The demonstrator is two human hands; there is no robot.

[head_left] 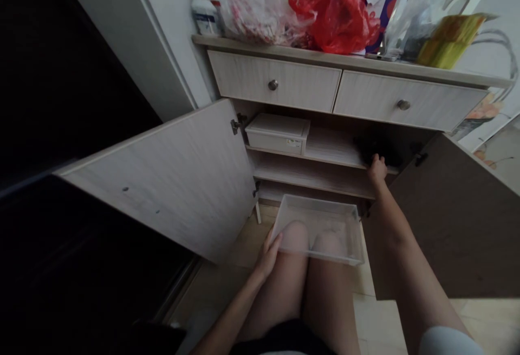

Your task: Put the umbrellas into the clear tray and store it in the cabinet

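The cabinet (349, 62) spreads across the space ahead, with its left door (174, 181) and right door (450, 225) both swung open. Two drawers (309, 81), pushed in, run across the cabinet's upper part. In front of the cabinet, lower than its shelves, a clear bin (320, 207) sits open side up over the person's thighs (284, 284). On top of the cabinet, toward its middle, is a crumpled red bag (333, 8), with a clear bag (260, 8) just to its left. A white box (276, 133) stands at the left of the cabinet's top shelf (329, 141). At the right of that shelf is a dark thing (384, 149), too shadowed to identify.

In front of the cabinet, the left hand (267, 255) is clamped on the bin's left side. At the cabinet's right side, the right hand (377, 169) has its fingers bent and meeting the dark thing's near edge; whether they grip it, I cannot tell. The step in hand looks like handling the dark thing one-handed while the bin is steadied. Moving that hand would call for a sure hold and room beside the cabinet's right door.

A small bottle (205, 16) stands at the cabinet top's left end.
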